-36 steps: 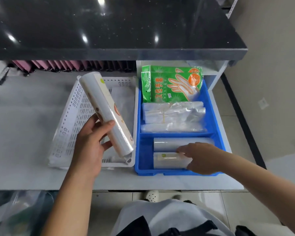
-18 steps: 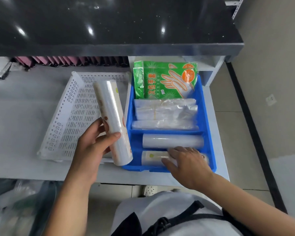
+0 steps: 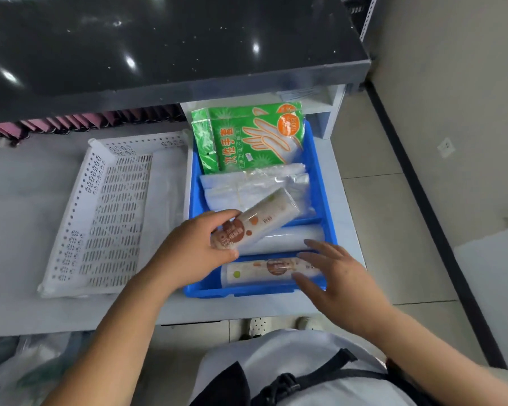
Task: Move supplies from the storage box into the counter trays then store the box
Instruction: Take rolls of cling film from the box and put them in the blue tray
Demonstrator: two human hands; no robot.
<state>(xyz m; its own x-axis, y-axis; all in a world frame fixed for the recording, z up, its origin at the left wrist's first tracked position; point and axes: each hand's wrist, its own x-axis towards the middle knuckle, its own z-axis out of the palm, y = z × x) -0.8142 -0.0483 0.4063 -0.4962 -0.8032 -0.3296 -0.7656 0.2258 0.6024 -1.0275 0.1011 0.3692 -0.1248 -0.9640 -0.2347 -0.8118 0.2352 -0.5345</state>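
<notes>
Item: blue tray (image 3: 320, 183), standing on the desk (image 3: 27, 206); all places below given from it.

- Held roll (image 3: 257, 219): printed film roll, tilted over the tray's near half, grasped at its near end by the left hand (image 3: 192, 253), fingers (image 3: 220, 215) clenched round it.
- Front roll (image 3: 264, 269): lying flat in the nearest compartment. Right hand (image 3: 335, 276) hovers just over its right end, fingers spread and released, holding nothing.
- Middle roll (image 3: 285, 238): plain, lying behind the front roll, partly under the held one.
- Clear bags (image 3: 255, 186): mid-tray.
- Green glove packet (image 3: 250, 136): propped at the far end.
- White perforated basket (image 3: 106, 218): just left of the tray, apparently empty.

Handling note (judgement): turn the held roll parallel to the two lying rolls before lowering; steady them with the right hand so none rolls away. Seat it flat, not riding on the divider.
</notes>
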